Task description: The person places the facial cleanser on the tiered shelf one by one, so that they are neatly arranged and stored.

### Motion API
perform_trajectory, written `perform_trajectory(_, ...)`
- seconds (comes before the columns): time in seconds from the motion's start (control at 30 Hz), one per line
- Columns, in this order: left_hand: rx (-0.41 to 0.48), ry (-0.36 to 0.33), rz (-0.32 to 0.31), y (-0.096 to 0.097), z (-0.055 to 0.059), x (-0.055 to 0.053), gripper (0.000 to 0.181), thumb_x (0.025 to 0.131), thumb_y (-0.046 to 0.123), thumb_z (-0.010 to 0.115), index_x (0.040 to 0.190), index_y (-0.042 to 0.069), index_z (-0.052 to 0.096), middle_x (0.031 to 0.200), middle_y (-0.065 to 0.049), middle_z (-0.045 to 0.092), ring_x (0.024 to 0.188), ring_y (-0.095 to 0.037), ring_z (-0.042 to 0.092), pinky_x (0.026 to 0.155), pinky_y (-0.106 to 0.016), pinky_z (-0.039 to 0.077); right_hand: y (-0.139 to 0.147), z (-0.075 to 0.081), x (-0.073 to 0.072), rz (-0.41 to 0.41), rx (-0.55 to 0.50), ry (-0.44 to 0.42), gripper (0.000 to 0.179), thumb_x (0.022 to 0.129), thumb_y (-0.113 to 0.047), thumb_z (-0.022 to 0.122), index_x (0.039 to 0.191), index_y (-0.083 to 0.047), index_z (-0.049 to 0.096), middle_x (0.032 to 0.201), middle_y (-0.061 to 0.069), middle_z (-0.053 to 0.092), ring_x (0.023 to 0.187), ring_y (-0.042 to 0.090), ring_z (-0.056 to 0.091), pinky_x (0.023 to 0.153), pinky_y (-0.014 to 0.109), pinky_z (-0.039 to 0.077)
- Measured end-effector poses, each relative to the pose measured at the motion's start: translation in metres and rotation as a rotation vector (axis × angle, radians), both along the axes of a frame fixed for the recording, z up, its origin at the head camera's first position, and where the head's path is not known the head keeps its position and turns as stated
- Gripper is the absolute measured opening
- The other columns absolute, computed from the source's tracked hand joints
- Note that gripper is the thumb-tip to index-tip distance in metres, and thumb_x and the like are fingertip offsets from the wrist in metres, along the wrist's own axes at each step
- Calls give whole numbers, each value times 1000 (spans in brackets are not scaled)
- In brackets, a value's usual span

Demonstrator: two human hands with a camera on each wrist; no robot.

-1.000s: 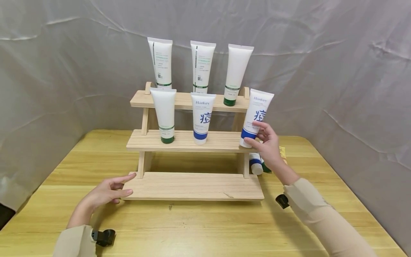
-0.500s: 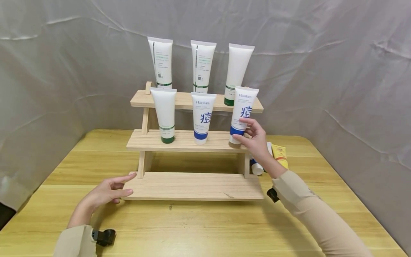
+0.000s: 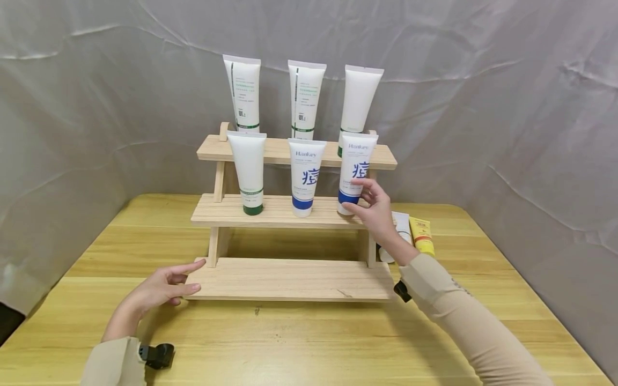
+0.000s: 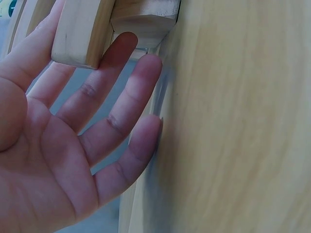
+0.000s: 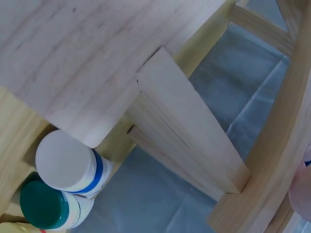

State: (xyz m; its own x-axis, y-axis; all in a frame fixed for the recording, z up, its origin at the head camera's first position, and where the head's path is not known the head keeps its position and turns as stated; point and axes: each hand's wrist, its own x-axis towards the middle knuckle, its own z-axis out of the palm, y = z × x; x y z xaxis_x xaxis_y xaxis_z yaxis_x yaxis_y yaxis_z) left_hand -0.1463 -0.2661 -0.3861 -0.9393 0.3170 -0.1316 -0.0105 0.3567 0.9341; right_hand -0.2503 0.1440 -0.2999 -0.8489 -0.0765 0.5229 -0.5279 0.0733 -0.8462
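My right hand (image 3: pixel 376 214) pinches a white squeeze tube (image 3: pixel 356 158) with a blue band near its base, between thumb and fingers. The tube stands cap down at the right part of the middle shelf (image 3: pixel 277 217). To its left are a matching blue-banded tube (image 3: pixel 305 174) and a green-capped white tube (image 3: pixel 248 169). My left hand (image 3: pixel 156 289) rests at the left end of the wooden display stand's bottom shelf (image 3: pixel 289 279), its fingers loosely extended. In the left wrist view the fingers (image 4: pixel 109 92) touch the board's end (image 4: pixel 77 34).
Three green-banded white tubes stand on the top shelf (image 3: pixel 275 150). On the table right of the stand lie a yellow tube (image 3: pixel 422 236) and white tubes; the right wrist view shows a white cap (image 5: pixel 63 158) and a green cap (image 5: pixel 43 204). Grey cloth (image 3: pixel 483 107) hangs behind.
My right hand has moved left along the middle shelf with the blue-banded tube, which is now more upright and in line with the others. The left hand has not moved.
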Motion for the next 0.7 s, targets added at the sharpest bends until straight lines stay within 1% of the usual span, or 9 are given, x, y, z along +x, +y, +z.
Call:
perform_trajectory(0.1, 11, -4, 1, 0, -1, 0, 62, 83, 20, 64, 134, 1, 33, 88, -9, 57, 68, -10, 49, 56, -26, 43, -1, -3, -1, 9, 22, 16, 42, 74, 14, 64, 112, 7, 48, 123, 15, 45, 101, 24, 50, 80, 33, 46)
perform_trajectory(0.23, 5, 0, 10, 0, -1, 0, 62, 83, 21, 65, 134, 1, 34, 105, -16, 57, 70, -11, 50, 57, -28, 44, -1, -6, -3, 14, 43, 49, 41, 74, 13, 65, 111, 6, 50, 121, 15, 46, 101, 24, 50, 80, 34, 47)
perform_trajectory(0.3, 1, -3, 16, 0, -1, 0, 63, 83, 21, 65, 134, 2, 35, 108, -17, 56, 71, -11, 50, 57, -28, 44, -2, -8, -3, 17, 42, 65, 41, 74, 14, 64, 111, 6, 50, 121, 16, 46, 102, 24, 50, 79, 32, 47)
perform_trajectory(0.43, -3, 3, 13, 1, -1, 0, 62, 83, 20, 65, 134, 1, 34, 104, -15, 57, 69, -11, 48, 57, -28, 44, -2, -11, -1, 33, 25, 92, 42, 73, 17, 63, 112, 9, 48, 123, 19, 45, 103, 28, 49, 76, 31, 48)
perform_trajectory(0.67, -7, -1, 20, 0, -2, 0, 62, 83, 21, 65, 134, 2, 35, 110, -18, 55, 70, -11, 49, 58, -28, 44, 0, -12, 2, 72, 19, 123, 42, 72, 23, 59, 111, 11, 47, 122, 19, 43, 105, 32, 49, 75, 29, 48)
perform_trajectory(0.7, -9, -1, 20, 0, -2, 0, 62, 83, 21, 65, 134, 2, 35, 107, -18, 55, 70, -11, 48, 58, -28, 44, 0, -12, 2, 78, 21, 128, 42, 72, 24, 58, 110, 12, 47, 121, 19, 43, 105, 32, 49, 76, 29, 48)
